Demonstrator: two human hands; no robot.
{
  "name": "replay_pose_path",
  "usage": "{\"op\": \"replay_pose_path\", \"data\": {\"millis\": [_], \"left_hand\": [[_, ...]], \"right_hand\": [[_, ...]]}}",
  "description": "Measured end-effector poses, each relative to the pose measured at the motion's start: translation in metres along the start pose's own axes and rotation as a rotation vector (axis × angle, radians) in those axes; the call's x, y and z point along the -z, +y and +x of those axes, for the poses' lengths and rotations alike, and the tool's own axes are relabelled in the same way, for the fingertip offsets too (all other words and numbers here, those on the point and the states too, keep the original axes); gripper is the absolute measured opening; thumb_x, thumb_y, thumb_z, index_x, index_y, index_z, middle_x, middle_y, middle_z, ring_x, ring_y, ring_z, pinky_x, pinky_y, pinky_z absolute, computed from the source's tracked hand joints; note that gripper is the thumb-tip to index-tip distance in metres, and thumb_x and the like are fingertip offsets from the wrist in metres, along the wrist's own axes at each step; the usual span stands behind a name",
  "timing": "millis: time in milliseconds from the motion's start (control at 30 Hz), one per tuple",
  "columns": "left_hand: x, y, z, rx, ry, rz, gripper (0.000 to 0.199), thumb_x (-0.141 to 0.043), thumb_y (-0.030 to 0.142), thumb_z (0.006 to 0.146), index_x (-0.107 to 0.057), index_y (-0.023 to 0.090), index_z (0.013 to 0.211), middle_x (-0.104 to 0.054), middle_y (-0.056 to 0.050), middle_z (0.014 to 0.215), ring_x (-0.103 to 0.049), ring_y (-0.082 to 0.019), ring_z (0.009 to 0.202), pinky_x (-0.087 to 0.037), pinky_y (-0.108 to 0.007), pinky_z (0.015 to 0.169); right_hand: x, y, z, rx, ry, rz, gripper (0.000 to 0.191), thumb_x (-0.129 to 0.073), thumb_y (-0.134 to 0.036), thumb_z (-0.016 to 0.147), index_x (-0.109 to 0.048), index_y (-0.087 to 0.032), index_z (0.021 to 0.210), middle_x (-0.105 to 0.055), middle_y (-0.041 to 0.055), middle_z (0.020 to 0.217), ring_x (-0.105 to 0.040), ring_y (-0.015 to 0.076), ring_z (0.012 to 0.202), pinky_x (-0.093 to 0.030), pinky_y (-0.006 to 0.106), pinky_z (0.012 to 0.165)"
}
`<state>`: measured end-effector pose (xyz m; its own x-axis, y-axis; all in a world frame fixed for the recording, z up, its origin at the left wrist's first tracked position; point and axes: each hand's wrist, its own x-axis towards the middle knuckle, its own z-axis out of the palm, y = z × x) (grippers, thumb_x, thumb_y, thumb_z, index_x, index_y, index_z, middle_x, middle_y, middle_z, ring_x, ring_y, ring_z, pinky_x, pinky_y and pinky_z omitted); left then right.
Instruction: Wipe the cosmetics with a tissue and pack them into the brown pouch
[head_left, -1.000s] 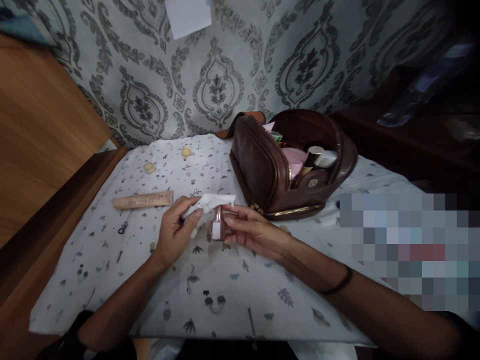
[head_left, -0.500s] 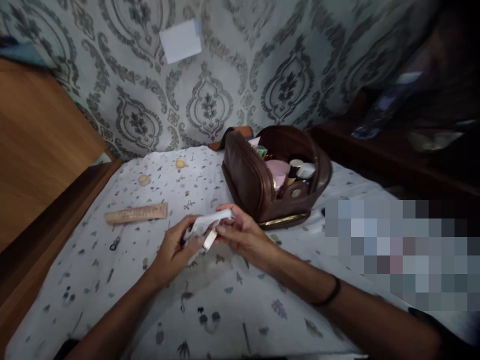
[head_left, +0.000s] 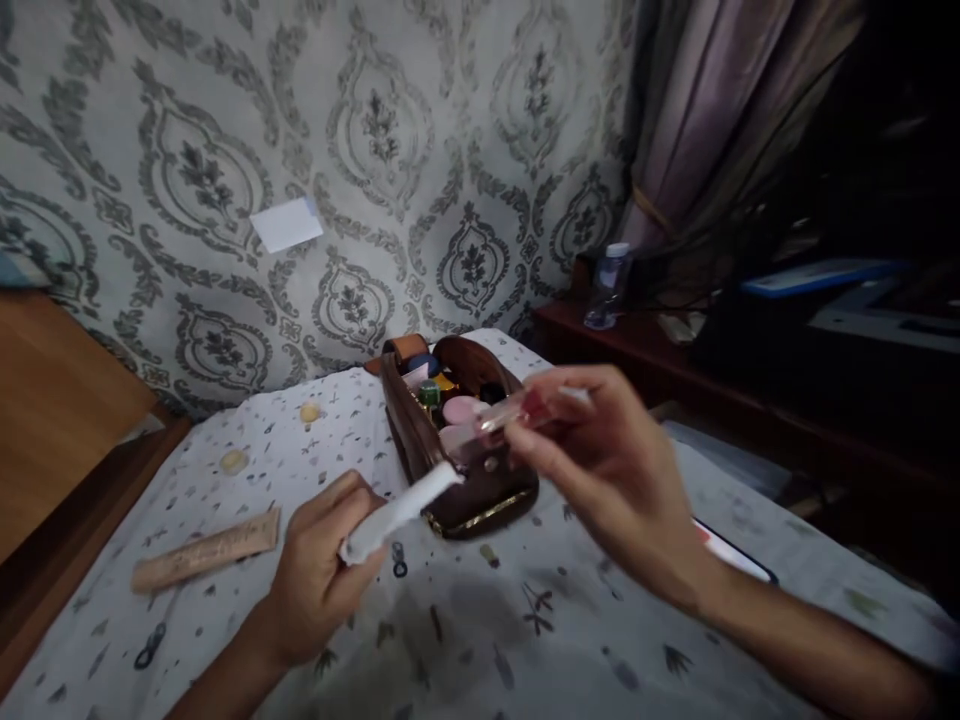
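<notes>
My left hand (head_left: pixel 319 565) is closed around a slim white item (head_left: pixel 401 512), slightly blurred, whose free end points toward the bag. Between the fingertips of my right hand (head_left: pixel 619 480) is a small clear tube with a pinkish-red part (head_left: pixel 499 418), possibly a lip gloss. That tube is held above the near side of a brown cosmetic bag (head_left: pixel 412 425). The bag stands open on the patterned sheet, and a pink round item (head_left: pixel 461 409) and a green-capped bottle (head_left: pixel 429 393) show among its contents.
A beige squeeze tube (head_left: pixel 206 550) lies at the left. Behind it are two small yellowish round pieces (head_left: pixel 309 412). A phone (head_left: pixel 731 550) lies partly behind my right forearm. On the dark red furniture at the right stands a clear bottle (head_left: pixel 607 285). A wooden panel (head_left: pixel 67 400) borders the left.
My hands have moved apart: the left keeps the white item, while the right has moved right and holds the clear tube by the bag. The view has turned to the right.
</notes>
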<state>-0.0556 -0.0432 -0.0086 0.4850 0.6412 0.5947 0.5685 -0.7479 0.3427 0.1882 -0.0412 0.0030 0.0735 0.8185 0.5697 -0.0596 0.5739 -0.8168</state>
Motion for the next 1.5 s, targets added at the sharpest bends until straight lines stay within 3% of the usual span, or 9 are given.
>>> {"op": "replay_pose_path", "data": {"millis": [67, 133, 233, 300, 467, 733, 1100, 1333, 1500], "left_hand": [[-0.006, 0.006, 0.024, -0.111, -0.051, 0.166, 0.013, -0.047, 0.019, 0.091, -0.058, 0.018, 0.083, -0.06, -0.006, 0.083, -0.059, -0.015, 0.068, -0.046, -0.025, 0.055], [-0.016, 0.008, 0.038, -0.191, -0.115, 0.349, 0.02, -0.047, 0.019, 0.089, -0.059, 0.017, 0.104, -0.065, -0.009, 0.092, -0.064, -0.018, 0.073, -0.048, -0.026, 0.055], [-0.032, 0.008, 0.047, -0.2, -0.262, 0.549, 0.052, -0.051, 0.02, 0.085, -0.044, 0.015, 0.136, -0.07, -0.002, 0.077, -0.065, -0.019, 0.06, -0.044, -0.027, 0.047], [-0.038, 0.008, 0.049, -0.151, -0.342, 0.609, 0.067, -0.054, 0.02, 0.082, -0.033, 0.014, 0.145, -0.069, 0.002, 0.067, -0.062, -0.018, 0.049, -0.041, -0.027, 0.042], [-0.038, 0.005, 0.047, -0.169, -0.358, 0.61, 0.074, -0.048, 0.012, 0.077, -0.03, 0.013, 0.149, -0.067, 0.003, 0.068, -0.063, -0.016, 0.05, -0.042, -0.027, 0.042], [-0.038, 0.0, 0.042, -0.167, -0.421, 0.559, 0.082, -0.041, 0.009, 0.079, -0.015, 0.011, 0.156, -0.06, 0.003, 0.063, -0.055, -0.014, 0.049, -0.04, -0.025, 0.041], [-0.039, -0.001, 0.043, -0.18, -0.421, 0.548, 0.063, -0.038, 0.019, 0.092, -0.026, 0.01, 0.153, -0.057, 0.003, 0.063, -0.053, -0.013, 0.048, -0.038, -0.027, 0.041], [-0.042, 0.004, 0.049, -0.196, -0.334, 0.573, 0.072, -0.035, 0.007, 0.08, -0.026, 0.007, 0.151, -0.055, 0.004, 0.058, -0.051, -0.014, 0.043, -0.035, -0.028, 0.039], [-0.042, 0.003, 0.044, -0.183, -0.384, 0.628, 0.08, -0.043, 0.008, 0.073, -0.027, 0.008, 0.151, -0.058, 0.005, 0.064, -0.053, -0.013, 0.05, -0.038, -0.026, 0.044]], "right_hand": [[0.02, -0.001, 0.025, 0.045, 0.016, -0.039, 0.024, -0.071, -0.03, 0.086, -0.054, -0.028, 0.102, -0.067, 0.0014, 0.089, -0.067, 0.0182, 0.082, -0.053, 0.03, 0.069], [0.033, 0.005, 0.047, 0.077, -0.035, -0.08, 0.024, -0.071, -0.034, 0.086, -0.054, -0.027, 0.102, -0.068, 0.0013, 0.089, -0.067, 0.0189, 0.085, -0.053, 0.03, 0.071], [0.037, 0.02, 0.073, 0.093, -0.164, -0.191, 0.024, -0.068, -0.035, 0.088, -0.054, -0.024, 0.104, -0.069, 0.0015, 0.09, -0.067, 0.0184, 0.085, -0.051, 0.028, 0.072], [0.035, 0.029, 0.085, 0.095, -0.284, -0.259, 0.021, -0.064, -0.032, 0.09, -0.055, -0.023, 0.107, -0.069, 0.0008, 0.089, -0.067, 0.0172, 0.083, -0.049, 0.026, 0.07], [0.027, 0.042, 0.105, 0.104, -0.523, -0.392, 0.011, -0.059, -0.021, 0.09, -0.057, -0.023, 0.1, -0.065, -0.0047, 0.076, -0.06, 0.0109, 0.067, -0.041, 0.022, 0.06], [0.026, 0.056, 0.109, 0.049, -0.621, -0.462, 0.007, -0.061, -0.018, 0.085, -0.063, -0.024, 0.088, -0.058, -0.0075, 0.064, -0.049, 0.0079, 0.056, -0.031, 0.022, 0.054], [0.018, 0.066, 0.111, 0.087, -0.787, -0.538, 0.01, -0.063, -0.012, 0.079, -0.059, -0.021, 0.081, -0.059, -0.0053, 0.069, -0.048, 0.0092, 0.058, -0.028, 0.025, 0.056], [0.007, 0.053, 0.12, -0.018, -0.871, -0.697, 0.009, -0.068, -0.012, 0.076, -0.062, -0.019, 0.08, -0.06, -0.0011, 0.068, -0.052, 0.0124, 0.06, -0.03, 0.025, 0.054], [-0.003, 0.046, 0.125, -0.122, -0.987, -0.837, 0.007, -0.065, -0.017, 0.083, -0.066, -0.015, 0.077, -0.065, 0.0057, 0.078, -0.059, 0.0174, 0.074, -0.035, 0.026, 0.058]]}}
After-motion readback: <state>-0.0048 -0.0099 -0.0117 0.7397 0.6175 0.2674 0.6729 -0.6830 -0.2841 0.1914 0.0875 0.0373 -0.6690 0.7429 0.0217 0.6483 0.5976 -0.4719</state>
